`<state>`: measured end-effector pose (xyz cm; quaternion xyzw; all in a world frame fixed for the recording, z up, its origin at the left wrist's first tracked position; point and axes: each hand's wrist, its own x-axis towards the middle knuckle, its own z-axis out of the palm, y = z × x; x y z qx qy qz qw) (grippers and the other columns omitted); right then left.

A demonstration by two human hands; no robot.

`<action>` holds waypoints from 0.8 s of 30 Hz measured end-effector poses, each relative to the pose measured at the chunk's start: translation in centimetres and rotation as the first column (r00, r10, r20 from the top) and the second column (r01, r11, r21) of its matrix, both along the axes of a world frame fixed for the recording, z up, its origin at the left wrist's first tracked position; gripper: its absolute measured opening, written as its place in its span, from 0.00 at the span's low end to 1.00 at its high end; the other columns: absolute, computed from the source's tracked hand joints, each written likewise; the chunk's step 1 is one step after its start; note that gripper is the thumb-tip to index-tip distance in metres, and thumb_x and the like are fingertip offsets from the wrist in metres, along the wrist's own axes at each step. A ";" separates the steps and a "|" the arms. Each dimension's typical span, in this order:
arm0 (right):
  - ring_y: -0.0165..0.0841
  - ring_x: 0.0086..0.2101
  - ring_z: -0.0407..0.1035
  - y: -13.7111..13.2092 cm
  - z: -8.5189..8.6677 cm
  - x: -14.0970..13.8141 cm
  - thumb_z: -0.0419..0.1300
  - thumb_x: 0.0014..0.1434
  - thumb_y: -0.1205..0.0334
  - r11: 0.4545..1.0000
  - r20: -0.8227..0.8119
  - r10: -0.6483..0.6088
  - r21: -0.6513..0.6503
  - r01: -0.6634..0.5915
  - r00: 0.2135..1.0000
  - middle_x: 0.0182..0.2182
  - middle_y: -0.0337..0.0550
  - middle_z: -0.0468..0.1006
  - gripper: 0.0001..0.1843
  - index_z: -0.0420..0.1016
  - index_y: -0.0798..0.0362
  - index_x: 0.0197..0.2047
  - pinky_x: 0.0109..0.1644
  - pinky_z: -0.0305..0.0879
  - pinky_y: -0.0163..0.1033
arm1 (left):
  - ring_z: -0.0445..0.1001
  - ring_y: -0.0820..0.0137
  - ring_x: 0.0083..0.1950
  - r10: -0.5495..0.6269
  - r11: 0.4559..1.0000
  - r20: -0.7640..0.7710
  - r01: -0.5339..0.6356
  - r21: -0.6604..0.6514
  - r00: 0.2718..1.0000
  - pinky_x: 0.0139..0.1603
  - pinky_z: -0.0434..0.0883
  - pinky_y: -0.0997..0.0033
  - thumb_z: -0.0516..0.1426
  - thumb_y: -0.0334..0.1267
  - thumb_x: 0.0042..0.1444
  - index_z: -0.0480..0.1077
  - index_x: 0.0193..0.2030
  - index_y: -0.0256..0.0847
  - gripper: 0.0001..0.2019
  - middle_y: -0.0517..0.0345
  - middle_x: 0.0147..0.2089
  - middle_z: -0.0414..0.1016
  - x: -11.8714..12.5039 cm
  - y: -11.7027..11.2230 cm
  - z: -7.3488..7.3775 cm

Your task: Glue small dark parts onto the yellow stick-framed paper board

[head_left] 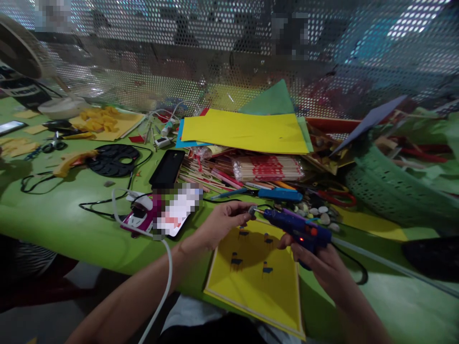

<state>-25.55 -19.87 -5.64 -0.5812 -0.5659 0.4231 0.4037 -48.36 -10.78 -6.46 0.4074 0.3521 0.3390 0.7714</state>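
Note:
My right hand (pixel 317 265) is wrapped round the grip of a blue glue gun (pixel 297 229) whose small red light is on; its nozzle points left. My left hand (pixel 224 222) pinches a small grey pebble (pixel 252 209) right at the nozzle tip. Both hands hover over a yellow framed board (pixel 258 282) with a few small dark pieces stuck on it, lying at the near edge of the green table (pixel 64 220). A little heap of pebbles (pixel 321 214) lies just behind the gun.
A phone (pixel 168 215) with a white cable lies to the left, a black phone (pixel 167 168) behind it. Farther back are wooden sticks (pixel 267 168), yellow paper sheets (pixel 247 131), red scissors (pixel 337 197), a green basket (pixel 390 191) and another yellow glue gun (pixel 73 161).

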 end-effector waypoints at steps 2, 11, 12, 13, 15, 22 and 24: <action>0.37 0.31 0.73 0.0 0.2 0.0 0.60 0.58 0.47 1.000 0.003 0.025 -0.017 -0.025 1.000 0.31 0.47 0.81 0.17 0.80 0.53 0.34 0.35 0.69 0.37 | 0.67 0.77 0.32 -0.005 1.000 -0.001 0.005 0.008 1.000 0.35 0.63 0.77 0.69 0.42 0.44 0.78 0.46 0.39 0.21 0.55 0.38 0.77 0.0 0.0 -0.2; 0.38 0.33 0.74 -0.2 -0.2 0.0 0.60 0.58 0.49 1.000 -0.004 0.024 -0.017 -0.024 1.000 0.32 0.47 0.80 0.16 0.79 0.53 0.35 0.35 0.70 0.37 | 0.67 0.76 0.32 -0.003 0.999 -0.035 0.005 0.043 0.999 0.35 0.63 0.76 0.68 0.42 0.45 0.79 0.45 0.39 0.19 0.55 0.37 0.78 0.1 0.1 -0.2; 0.38 0.33 0.74 -0.2 -0.3 0.1 0.60 0.58 0.49 0.999 -0.005 0.041 -0.025 -0.041 0.999 0.32 0.47 0.80 0.15 0.79 0.53 0.35 0.35 0.70 0.37 | 0.67 0.76 0.32 0.001 0.999 -0.036 0.001 0.040 0.999 0.34 0.62 0.76 0.69 0.41 0.44 0.79 0.45 0.39 0.19 0.55 0.38 0.78 0.1 0.1 -0.1; 0.39 0.34 0.74 -0.2 -0.4 0.1 0.60 0.58 0.49 0.998 -0.006 0.053 -0.027 -0.054 0.999 0.33 0.47 0.80 0.15 0.79 0.53 0.35 0.36 0.70 0.37 | 0.67 0.76 0.32 0.004 0.999 -0.033 -0.003 0.036 0.999 0.34 0.62 0.76 0.69 0.41 0.44 0.79 0.44 0.39 0.19 0.55 0.38 0.78 0.1 0.1 0.0; 0.39 0.35 0.74 -0.2 -0.4 0.2 0.60 0.58 0.49 0.999 -0.009 0.039 -0.024 -0.039 0.999 0.33 0.47 0.80 0.15 0.79 0.52 0.35 0.37 0.70 0.37 | 0.67 0.77 0.32 0.003 1.000 -0.018 -0.003 0.023 1.000 0.35 0.62 0.77 0.69 0.41 0.44 0.79 0.44 0.40 0.18 0.56 0.37 0.78 0.0 0.0 0.0; 0.38 0.33 0.73 -0.2 0.1 0.1 0.61 0.58 0.48 0.999 0.010 0.012 -0.034 -0.011 1.000 0.31 0.46 0.80 0.16 0.79 0.53 0.33 0.36 0.70 0.38 | 0.69 0.77 0.33 -0.002 1.000 -0.008 0.002 -0.024 1.000 0.35 0.64 0.76 0.69 0.42 0.43 0.78 0.45 0.41 0.20 0.56 0.38 0.78 -0.1 0.0 0.2; 0.38 0.32 0.73 -0.2 0.0 0.1 0.61 0.58 0.48 1.000 0.009 0.015 -0.021 -0.015 1.000 0.31 0.46 0.80 0.16 0.79 0.53 0.33 0.36 0.69 0.37 | 0.69 0.77 0.33 0.001 1.000 -0.011 -0.001 -0.017 1.000 0.35 0.64 0.76 0.69 0.42 0.44 0.78 0.45 0.40 0.20 0.56 0.39 0.78 -0.1 0.0 0.2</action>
